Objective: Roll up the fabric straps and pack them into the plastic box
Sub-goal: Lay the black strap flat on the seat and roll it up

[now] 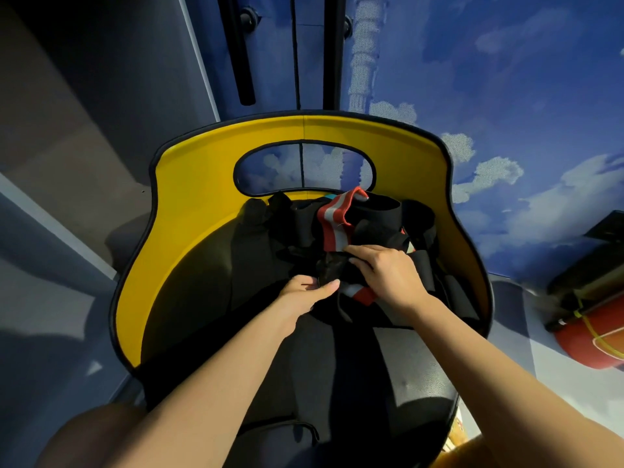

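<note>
A heap of black fabric straps lies at the back of a black seat with a yellow backrest. A red strap with a grey reflective stripe sticks up from the heap, and its other end shows under my right hand. My left hand pinches a small black roll of strap between thumb and fingers. My right hand lies over the same roll from the right, fingers curled on it. No plastic box is in view.
The yellow backrest curves round the seat on three sides, with an oval cut-out at the top. A red cylinder with yellow cord lies on the floor at the right. Blue sky-painted wall behind; grey floor at left.
</note>
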A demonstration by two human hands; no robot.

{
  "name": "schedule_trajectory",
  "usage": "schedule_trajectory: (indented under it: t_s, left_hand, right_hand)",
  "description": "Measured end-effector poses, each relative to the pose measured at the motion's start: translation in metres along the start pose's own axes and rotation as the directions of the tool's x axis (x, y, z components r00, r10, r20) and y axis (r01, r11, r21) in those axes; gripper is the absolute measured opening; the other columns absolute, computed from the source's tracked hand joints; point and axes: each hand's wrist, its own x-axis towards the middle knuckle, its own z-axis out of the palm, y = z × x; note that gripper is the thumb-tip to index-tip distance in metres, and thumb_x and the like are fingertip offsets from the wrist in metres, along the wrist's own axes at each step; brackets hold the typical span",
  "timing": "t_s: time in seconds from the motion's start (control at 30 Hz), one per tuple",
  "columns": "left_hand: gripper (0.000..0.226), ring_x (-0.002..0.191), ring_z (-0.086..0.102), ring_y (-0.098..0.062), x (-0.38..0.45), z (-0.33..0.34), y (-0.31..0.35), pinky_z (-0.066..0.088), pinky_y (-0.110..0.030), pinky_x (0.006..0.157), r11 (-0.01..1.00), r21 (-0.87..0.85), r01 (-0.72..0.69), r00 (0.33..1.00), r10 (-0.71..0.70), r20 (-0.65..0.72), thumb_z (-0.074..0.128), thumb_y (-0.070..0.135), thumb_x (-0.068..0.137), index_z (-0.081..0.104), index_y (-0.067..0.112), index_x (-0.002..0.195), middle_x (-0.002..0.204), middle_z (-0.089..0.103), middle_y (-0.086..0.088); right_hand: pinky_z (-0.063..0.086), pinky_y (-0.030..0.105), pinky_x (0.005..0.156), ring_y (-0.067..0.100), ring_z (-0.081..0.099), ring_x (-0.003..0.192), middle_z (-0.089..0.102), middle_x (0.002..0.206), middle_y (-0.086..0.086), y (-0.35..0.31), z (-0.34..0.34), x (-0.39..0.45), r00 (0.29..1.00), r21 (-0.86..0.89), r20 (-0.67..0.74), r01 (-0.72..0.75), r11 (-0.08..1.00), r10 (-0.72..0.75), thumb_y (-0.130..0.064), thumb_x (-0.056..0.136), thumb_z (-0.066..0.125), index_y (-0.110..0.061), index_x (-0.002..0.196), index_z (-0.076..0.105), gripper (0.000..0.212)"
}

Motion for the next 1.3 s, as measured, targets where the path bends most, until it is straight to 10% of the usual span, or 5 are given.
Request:
schedule_trajectory:
  t_s: [0.3, 0.5, 0.63, 0.87, 1.3]
  left_hand:
    - [0.061, 0.112, 0.057, -0.018, 0.001, 0.012, 0.008, 0.048, -0.036, 0.098, 0.983, 0.114, -0.141, 0.989, 0.145, -0.021, 0.08, 0.031, 0.072, 0.049, 0.026, 0.124, 0.126, 0.056, 0.001]
    - [0.087, 0.135, 0.033, -0.018, -0.012, 0.008, 0.017, 0.034, -0.023, 0.098, 0.903, 0.354, -0.244, 0.97, 0.228, 0.086, 0.077, 0.037, 0.074, 0.028, 0.024, 0.145, 0.147, 0.025, 0.0]
    - [0.105, 0.139, 0.024, -0.019, -0.019, 0.005, 0.013, 0.031, -0.029, 0.107, 0.757, 0.593, -0.274, 0.962, 0.227, 0.154, 0.077, 0.043, 0.071, 0.01, 0.021, 0.149, 0.149, 0.012, -0.001]
    - [0.085, 0.125, 0.039, -0.014, -0.019, 0.005, 0.019, 0.036, -0.021, 0.09, 0.708, 0.619, -0.34, 0.925, 0.371, 0.083, 0.075, 0.037, 0.075, 0.028, 0.02, 0.143, 0.139, 0.025, 0.002]
    - [0.072, 0.118, 0.046, -0.02, -0.014, 0.007, 0.033, 0.038, -0.023, 0.085, 0.664, 0.674, -0.323, 0.911, 0.41, 0.032, 0.075, 0.031, 0.076, 0.036, 0.018, 0.135, 0.135, 0.033, -0.003]
  right_hand:
    - [0.054, 0.038, 0.089, 0.028, 0.06, 0.113, 0.06, 0.128, 0.008, 0.014, -0.012, 0.005, 0.87, -0.184, 0.116, 0.493, 0.851, -0.479, -0.018, 0.085, 0.058, -0.013, 0.124, 0.06, 0.04]
    - [0.053, 0.026, 0.05, 0.017, 0.064, 0.108, 0.044, 0.145, -0.001, 0.015, -0.02, -0.002, 0.855, -0.199, 0.145, 0.519, 0.832, -0.498, -0.016, 0.085, 0.043, -0.029, 0.136, 0.046, 0.053]
    - [0.059, 0.032, 0.066, 0.021, 0.058, 0.119, 0.051, 0.14, 0.002, 0.015, -0.018, 0.0, 0.801, -0.192, 0.149, 0.599, 0.778, -0.58, -0.02, 0.089, 0.043, -0.022, 0.127, 0.057, 0.04]
    - [0.052, 0.034, 0.042, 0.028, 0.07, 0.065, 0.074, 0.089, 0.002, 0.006, -0.008, 0.001, 0.949, -0.152, 0.064, 0.314, 0.937, -0.308, -0.02, 0.078, 0.042, -0.018, 0.102, 0.071, 0.038]
    - [0.051, 0.039, 0.08, 0.028, 0.065, 0.096, 0.071, 0.106, 0.007, -0.007, -0.019, 0.013, 0.986, 0.085, 0.168, -0.007, 0.996, -0.007, -0.005, 0.082, 0.05, -0.018, 0.11, 0.068, 0.036]
